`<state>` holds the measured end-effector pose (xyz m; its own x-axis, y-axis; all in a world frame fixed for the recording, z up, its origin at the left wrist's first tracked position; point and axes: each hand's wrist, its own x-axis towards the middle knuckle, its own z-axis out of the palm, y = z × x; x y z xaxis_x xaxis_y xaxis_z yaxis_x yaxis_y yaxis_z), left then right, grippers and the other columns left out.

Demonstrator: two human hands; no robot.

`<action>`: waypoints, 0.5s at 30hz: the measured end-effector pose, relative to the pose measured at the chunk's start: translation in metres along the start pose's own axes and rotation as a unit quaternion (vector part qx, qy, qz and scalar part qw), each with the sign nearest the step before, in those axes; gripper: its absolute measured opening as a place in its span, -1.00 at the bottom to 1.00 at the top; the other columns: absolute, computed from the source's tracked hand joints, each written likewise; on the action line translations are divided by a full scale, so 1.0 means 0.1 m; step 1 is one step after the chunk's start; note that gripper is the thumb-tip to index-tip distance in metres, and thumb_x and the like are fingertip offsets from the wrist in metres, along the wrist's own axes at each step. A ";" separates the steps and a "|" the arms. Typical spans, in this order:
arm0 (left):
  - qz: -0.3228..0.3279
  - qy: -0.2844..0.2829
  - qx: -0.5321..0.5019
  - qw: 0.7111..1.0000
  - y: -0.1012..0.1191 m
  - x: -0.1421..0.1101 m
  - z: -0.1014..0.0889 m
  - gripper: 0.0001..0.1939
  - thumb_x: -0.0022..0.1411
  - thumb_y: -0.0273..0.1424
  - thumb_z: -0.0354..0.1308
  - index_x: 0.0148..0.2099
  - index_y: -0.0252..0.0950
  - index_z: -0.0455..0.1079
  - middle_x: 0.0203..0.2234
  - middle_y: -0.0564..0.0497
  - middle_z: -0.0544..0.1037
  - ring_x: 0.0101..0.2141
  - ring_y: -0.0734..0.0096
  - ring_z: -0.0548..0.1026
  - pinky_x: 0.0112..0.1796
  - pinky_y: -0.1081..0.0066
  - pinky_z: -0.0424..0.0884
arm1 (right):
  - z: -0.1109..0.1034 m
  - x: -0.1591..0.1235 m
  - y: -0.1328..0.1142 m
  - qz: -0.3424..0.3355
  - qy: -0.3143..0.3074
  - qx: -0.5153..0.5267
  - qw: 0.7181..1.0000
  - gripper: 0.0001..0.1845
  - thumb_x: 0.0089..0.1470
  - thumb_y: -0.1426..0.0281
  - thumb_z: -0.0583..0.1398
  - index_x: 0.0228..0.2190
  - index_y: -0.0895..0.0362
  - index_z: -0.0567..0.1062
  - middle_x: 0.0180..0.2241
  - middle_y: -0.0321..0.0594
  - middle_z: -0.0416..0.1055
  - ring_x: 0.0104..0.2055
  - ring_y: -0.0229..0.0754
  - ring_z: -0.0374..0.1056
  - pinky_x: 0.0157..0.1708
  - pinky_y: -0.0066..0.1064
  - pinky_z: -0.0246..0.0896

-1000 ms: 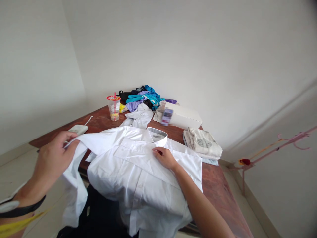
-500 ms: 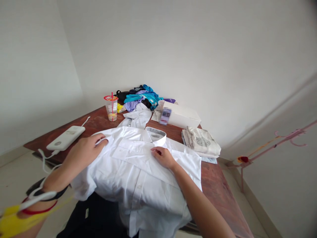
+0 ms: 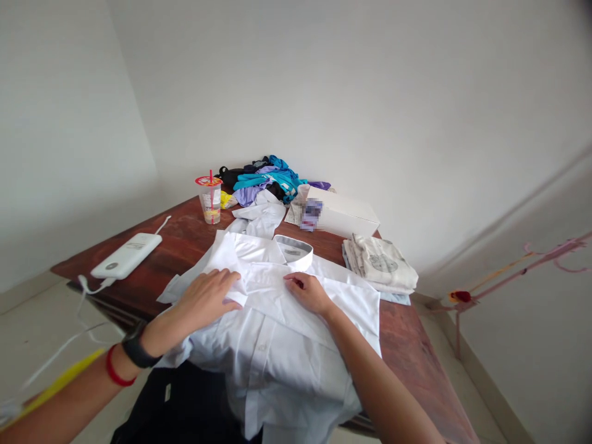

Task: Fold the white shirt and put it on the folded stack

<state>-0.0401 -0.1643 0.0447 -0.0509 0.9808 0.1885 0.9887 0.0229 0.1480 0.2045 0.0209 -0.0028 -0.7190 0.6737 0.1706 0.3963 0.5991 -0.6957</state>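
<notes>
A white button-up shirt (image 3: 287, 345) lies across the near part of the table, its collar (image 3: 295, 251) pointing away from me and its lower part hanging over the front edge. My left hand (image 3: 210, 299) is closed on the shirt's left side, which is folded inward beneath the fingers. Just below the collar, my right hand (image 3: 308, 293) presses on the shirt with curled fingers and the thumb close to them. Its fingertips are partly hidden. The shirt's right side is spread flat past my right hand.
A power bank (image 3: 127, 254) with a cable sits at the left, near a plastic cup (image 3: 210, 200) with a straw. Behind are a heap of clothes (image 3: 272, 179) and a white box (image 3: 349, 213). Folded clothes (image 3: 382, 265) are stacked at right, beside a pink rack (image 3: 522, 265).
My left hand has moved right, bringing the shirt's left side inward over the front. My right hand stays in nearly the same place below the collar.
</notes>
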 end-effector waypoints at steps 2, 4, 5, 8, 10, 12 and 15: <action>-0.023 0.062 -0.078 0.995 -0.12 -0.17 -0.01 -0.43 0.20 -0.13 0.32 0.19 -0.21 0.33 0.07 -0.17 0.52 0.05 -0.03 0.50 0.05 0.13 0.42 | 0.00 0.00 0.00 -0.001 0.001 0.005 1.000 -0.67 0.25 0.25 0.15 -0.10 0.08 0.64 -0.33 -0.23 0.57 -0.33 -0.14 0.42 -0.24 -0.34 0.26; -0.043 0.135 -0.151 0.978 -0.21 -0.38 -0.02 -0.30 0.21 -0.02 0.27 0.28 -0.19 0.22 0.21 -0.19 0.41 0.18 -0.06 0.41 0.15 0.10 0.36 | 0.00 0.00 0.00 -0.003 0.000 0.006 1.000 -0.67 0.25 0.25 0.14 -0.10 0.08 0.64 -0.34 -0.23 0.57 -0.33 -0.14 0.42 -0.25 -0.34 0.26; -0.068 0.166 -0.177 0.968 -0.25 -0.49 -0.02 -0.32 0.25 0.00 0.21 0.30 -0.18 0.21 0.24 -0.19 0.38 0.21 -0.05 0.38 0.18 0.09 0.34 | 0.00 0.00 0.01 -0.003 0.001 0.006 1.000 -0.67 0.25 0.25 0.14 -0.10 0.07 0.64 -0.34 -0.24 0.57 -0.33 -0.14 0.42 -0.25 -0.34 0.26; -0.184 0.202 -0.205 0.940 -0.40 -0.80 -0.01 -0.46 0.30 0.01 0.11 0.20 -0.14 0.31 0.16 -0.15 0.47 0.09 -0.03 0.50 0.00 0.19 0.48 | 0.00 0.00 0.01 0.000 0.003 0.003 1.000 -0.67 0.25 0.24 0.14 -0.11 0.07 0.64 -0.34 -0.24 0.58 -0.33 -0.14 0.42 -0.24 -0.34 0.27; -0.242 0.172 -0.197 0.934 -0.53 -0.95 0.01 -0.50 0.22 0.05 0.13 0.07 -0.12 0.40 0.02 -0.14 0.57 -0.11 0.01 0.59 -0.21 0.27 0.51 | 0.00 0.01 0.00 0.002 0.004 0.000 1.000 -0.67 0.24 0.24 0.14 -0.11 0.07 0.64 -0.33 -0.23 0.58 -0.33 -0.14 0.42 -0.24 -0.33 0.26; -0.270 0.115 -0.190 0.937 -0.67 -1.06 0.04 -0.50 0.13 0.09 0.15 -0.03 -0.12 0.44 -0.17 -0.12 0.63 -0.30 0.07 0.61 -0.31 0.29 0.49 | 0.00 0.01 0.01 0.002 0.004 -0.003 1.000 -0.67 0.24 0.25 0.14 -0.11 0.06 0.64 -0.33 -0.24 0.58 -0.33 -0.14 0.42 -0.25 -0.33 0.26; -0.276 0.023 -0.203 0.939 -0.79 -1.11 0.11 -0.46 0.07 0.10 0.18 -0.03 -0.13 0.45 -0.36 -0.06 0.64 -0.44 0.11 0.59 -0.34 0.28 0.48 | 0.01 0.01 0.01 0.005 0.006 -0.003 1.000 -0.67 0.25 0.25 0.14 -0.11 0.06 0.64 -0.34 -0.24 0.58 -0.33 -0.14 0.42 -0.26 -0.33 0.25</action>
<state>-0.1108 -0.2733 0.0017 -0.5544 0.8321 0.0147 0.6760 0.4399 0.5913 0.2035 0.0220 -0.0041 -0.7084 0.6845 0.1721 0.4070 0.5955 -0.6926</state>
